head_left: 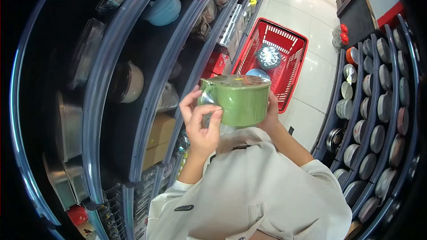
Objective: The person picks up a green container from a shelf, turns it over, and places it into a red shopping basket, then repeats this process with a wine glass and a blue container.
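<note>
Both of your hands are up in front of your chest, closed around a green pot (240,101) with a clear plastic wrap over its top. Your left hand (201,122) grips the pot's left side, thumb and fingers curled around the handle there and pinching the wrap. Your right hand (270,113) holds the opposite side from behind, so only its fingers and the edge of the palm show past the pot's wall. You hold the pot roughly upright, tipped slightly, in the air above the floor of a shop aisle, resting on no shelf.

Beyond the pot, a red basket (291,51) stands on the white tiled floor (311,75), near the foot of the left shelves. Inside it lie a dark patterned bowl (268,56) and, closer to you, a light blue bowl (258,73) partly hidden by the pot's rim.

To your left runs a dark shelf rack (147,89). On it sit a blue lidded pot (163,9), a cream pot (129,82), metal containers (66,124) nearer the front edge, and cardboard boxes (159,140) lower down. To your right another rack (378,120) carries rows of plates and bowls standing on edge. Two red-lidded jars (340,35) stand at its far end. Your pale sleeves and jacket (253,186) fill the lower part of the view.
</note>
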